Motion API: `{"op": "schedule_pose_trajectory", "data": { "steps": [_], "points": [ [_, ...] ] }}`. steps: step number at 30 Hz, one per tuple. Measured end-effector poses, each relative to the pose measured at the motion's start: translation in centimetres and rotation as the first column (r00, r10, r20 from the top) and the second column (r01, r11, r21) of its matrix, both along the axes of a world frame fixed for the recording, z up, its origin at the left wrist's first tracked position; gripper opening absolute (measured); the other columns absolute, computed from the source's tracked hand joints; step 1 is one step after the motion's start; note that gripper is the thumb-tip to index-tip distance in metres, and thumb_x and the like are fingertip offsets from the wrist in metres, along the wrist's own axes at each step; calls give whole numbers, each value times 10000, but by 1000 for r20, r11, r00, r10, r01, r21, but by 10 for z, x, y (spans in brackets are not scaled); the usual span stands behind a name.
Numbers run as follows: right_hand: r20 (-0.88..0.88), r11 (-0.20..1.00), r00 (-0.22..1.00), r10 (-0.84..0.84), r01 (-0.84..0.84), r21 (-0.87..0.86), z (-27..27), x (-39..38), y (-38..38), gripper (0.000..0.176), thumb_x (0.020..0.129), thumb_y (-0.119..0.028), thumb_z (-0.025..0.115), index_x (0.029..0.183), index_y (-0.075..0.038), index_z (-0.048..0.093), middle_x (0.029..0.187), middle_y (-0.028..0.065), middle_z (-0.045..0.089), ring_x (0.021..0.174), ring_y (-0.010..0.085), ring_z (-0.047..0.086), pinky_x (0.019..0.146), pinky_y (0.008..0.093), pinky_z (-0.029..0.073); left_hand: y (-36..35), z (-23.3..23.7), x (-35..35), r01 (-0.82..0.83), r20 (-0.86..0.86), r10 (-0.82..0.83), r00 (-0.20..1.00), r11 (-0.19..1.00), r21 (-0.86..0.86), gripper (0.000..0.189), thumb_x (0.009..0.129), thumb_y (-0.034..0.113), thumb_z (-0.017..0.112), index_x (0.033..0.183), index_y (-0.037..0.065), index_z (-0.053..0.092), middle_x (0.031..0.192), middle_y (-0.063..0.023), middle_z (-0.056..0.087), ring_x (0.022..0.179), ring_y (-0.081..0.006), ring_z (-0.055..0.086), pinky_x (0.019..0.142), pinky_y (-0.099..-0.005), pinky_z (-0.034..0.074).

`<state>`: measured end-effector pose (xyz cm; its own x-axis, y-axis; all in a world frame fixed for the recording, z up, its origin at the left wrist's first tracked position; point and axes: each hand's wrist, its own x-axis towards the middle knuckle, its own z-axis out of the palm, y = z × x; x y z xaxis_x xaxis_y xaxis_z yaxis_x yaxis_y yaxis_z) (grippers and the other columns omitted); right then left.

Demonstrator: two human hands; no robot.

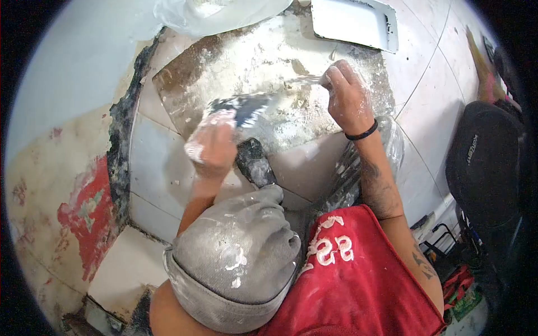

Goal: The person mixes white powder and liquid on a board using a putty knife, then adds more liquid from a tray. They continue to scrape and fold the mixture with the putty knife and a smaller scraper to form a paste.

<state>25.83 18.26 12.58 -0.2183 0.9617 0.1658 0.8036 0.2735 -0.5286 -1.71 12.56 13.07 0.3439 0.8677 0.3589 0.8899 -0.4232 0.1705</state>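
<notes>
Left hand (213, 147): closed on a dark, white-smeared, motion-blurred tool (246, 107), over the left part of a white-coated board (246, 61) on the floor (423, 115). Right hand (348, 95): fingers pinched on a thin, blurred tool (305, 79), above the board's right part.

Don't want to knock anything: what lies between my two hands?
Head view: the dark blade in your left hand, a blurred thin tool in your right hand, and the white-caked board beneath.

Pale tiles with thin dark joints cover the floor (423, 106) — beside it, the wall (61, 129) shows bluish white above, stained cream below, and a peeling red patch (89, 213).
</notes>
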Motion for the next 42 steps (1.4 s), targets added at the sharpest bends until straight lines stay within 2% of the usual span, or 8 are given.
{"op": "schedule_pose_trajectory", "data": {
  "steps": [7, 13, 24, 29, 33, 36, 37, 42],
  "points": [
    [-117, 984, 977, 179, -177, 28, -10, -5, -2, 168, 718, 50, 533, 851, -50, 505, 911, 117, 527, 804, 347, 550, 647, 413, 473, 19, 39, 14, -199, 329, 240, 913, 968, -152, 273, 654, -8, 657, 926, -11, 627, 811, -163, 645, 688, -343, 628, 654, -376, 513],
    [-239, 946, 920, 311, -277, 165, -10, -23, -15, 158, 688, 66, 542, 808, -30, 506, 867, 140, 509, 789, 345, 541, 647, 406, 464, 30, 33, 58, 100, 347, -59, 936, 990, -101, 252, 666, -39, 606, 896, 63, 616, 728, -80, 627, 656, -245, 629, 576, -341, 499],
    [-150, 950, 938, 313, -307, 60, 17, -20, -25, 170, 667, 130, 560, 760, -6, 516, 824, 138, 550, 764, 315, 576, 648, 335, 477, 46, 12, 56, 29, 293, 94, 951, 920, -391, 204, 673, -18, 603, 861, 63, 604, 720, -143, 602, 684, -323, 606, 598, -420, 475],
    [-366, 952, 908, 202, -270, -143, 34, 33, -6, 209, 695, 148, 475, 832, -5, 515, 883, 143, 609, 814, 278, 610, 720, 314, 509, 40, -7, 49, 58, 291, 25, 956, 961, -271, 156, 682, 6, 608, 823, 72, 604, 717, -136, 604, 662, -311, 608, 576, -398, 483],
    [-274, 991, 953, -128, 110, -80, 47, 40, -3, 225, 727, 183, 493, 870, 9, 501, 824, 142, 635, 804, 253, 659, 692, 318, 528, 28, -10, 52, 153, 180, -126, 976, 978, -145, 135, 676, 6, 613, 795, 68, 605, 695, -98, 607, 640, -272, 614, 558, -370, 498],
    [-197, 1000, 980, -16, 12, -21, 45, 23, -7, 292, 739, 162, 507, 963, -25, 503, 865, 145, 650, 791, 277, 670, 670, 329, 537, 29, -18, 58, 279, 203, -298, 933, 953, 117, 132, 676, 11, 619, 798, 63, 621, 739, -78, 629, 689, -245, 634, 576, -357, 517],
    [-332, 993, 941, 70, -97, -64, 41, 13, -9, 235, 775, 111, 555, 982, 9, 512, 856, 162, 629, 774, 286, 653, 683, 332, 519, 29, -17, 59, 313, 169, -329, 929, 943, 113, 119, 678, 34, 618, 795, 57, 623, 759, -91, 635, 727, -250, 641, 629, -357, 528],
    [-40, 972, 976, 214, -217, -92, 36, -28, -26, 348, 728, -10, 534, 1057, -118, 556, 798, 115, 615, 689, 308, 618, 587, 397, 484, 26, -7, 59, 497, 85, -515, 853, 852, 164, 91, 668, 92, 612, 729, 24, 614, 777, -144, 632, 781, -285, 640, 749, -411, 539]
  ]
}}
